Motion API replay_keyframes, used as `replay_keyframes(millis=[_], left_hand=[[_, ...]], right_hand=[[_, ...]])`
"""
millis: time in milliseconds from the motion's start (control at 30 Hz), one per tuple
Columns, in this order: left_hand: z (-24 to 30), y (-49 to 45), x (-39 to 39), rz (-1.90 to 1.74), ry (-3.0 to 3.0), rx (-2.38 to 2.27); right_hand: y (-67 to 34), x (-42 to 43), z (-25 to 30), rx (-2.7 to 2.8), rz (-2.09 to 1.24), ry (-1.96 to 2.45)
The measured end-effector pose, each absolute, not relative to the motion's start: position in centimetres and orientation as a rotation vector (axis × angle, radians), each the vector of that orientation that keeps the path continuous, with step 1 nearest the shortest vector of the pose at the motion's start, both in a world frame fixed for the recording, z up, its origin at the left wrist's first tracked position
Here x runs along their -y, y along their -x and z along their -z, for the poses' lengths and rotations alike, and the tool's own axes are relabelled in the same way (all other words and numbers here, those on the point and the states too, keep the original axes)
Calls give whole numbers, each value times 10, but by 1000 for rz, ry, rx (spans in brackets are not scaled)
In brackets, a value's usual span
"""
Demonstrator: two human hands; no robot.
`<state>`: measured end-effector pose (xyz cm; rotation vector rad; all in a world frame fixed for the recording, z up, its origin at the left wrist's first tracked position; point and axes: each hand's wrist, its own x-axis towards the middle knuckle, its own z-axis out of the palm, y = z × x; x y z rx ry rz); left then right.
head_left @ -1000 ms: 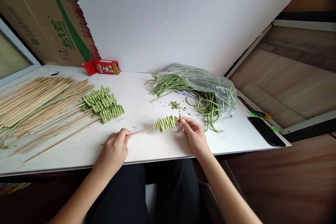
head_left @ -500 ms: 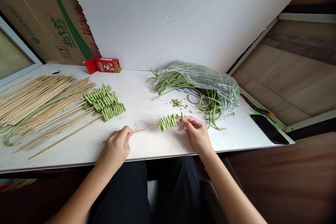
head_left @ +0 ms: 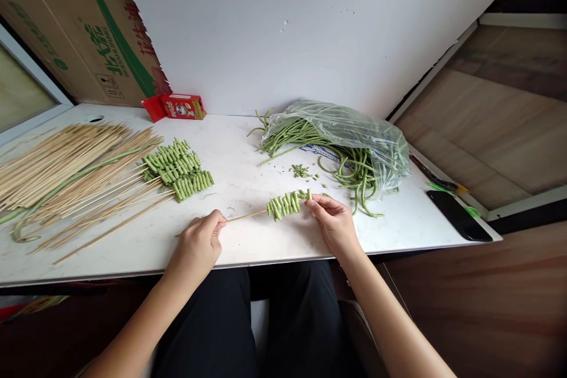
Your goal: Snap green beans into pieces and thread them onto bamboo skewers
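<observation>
My left hand (head_left: 200, 238) is closed around a thin bamboo skewer (head_left: 245, 216) above the front of the table. Several short green bean pieces (head_left: 283, 205) are threaded crosswise along its right part. At the skewer's tip, my right hand (head_left: 331, 218) pinches a bean piece (head_left: 309, 195) between thumb and fingers. Finished-looking skewers of bean pieces (head_left: 177, 168) lie stacked to the left, their bare sticks pointing left. Long green beans (head_left: 292, 133) spill out of a clear plastic bag (head_left: 349, 124) beyond my right hand.
A large pile of bare skewers (head_left: 57, 159) covers the left side, with a long bean (head_left: 88, 170) across it. Bean trimmings (head_left: 301, 171) lie mid-table. A red box (head_left: 183, 107) stands at the back. A black phone (head_left: 458, 215) and a knife-like tool (head_left: 436, 178) lie at the right edge.
The view has shifted slightly. Both hands keep nearly the same hold on the skewer and bean piece, with no clear change in the threaded pieces.
</observation>
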<state>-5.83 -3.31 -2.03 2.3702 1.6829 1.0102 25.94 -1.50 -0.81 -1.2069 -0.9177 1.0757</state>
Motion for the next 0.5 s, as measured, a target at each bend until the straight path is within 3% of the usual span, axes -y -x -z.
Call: replay_keyframes(millis=[500], left_hand=[[20, 58, 34, -1032, -2378, -1707]], right_hand=[[-263, 13, 10, 989, -1081, 1148]])
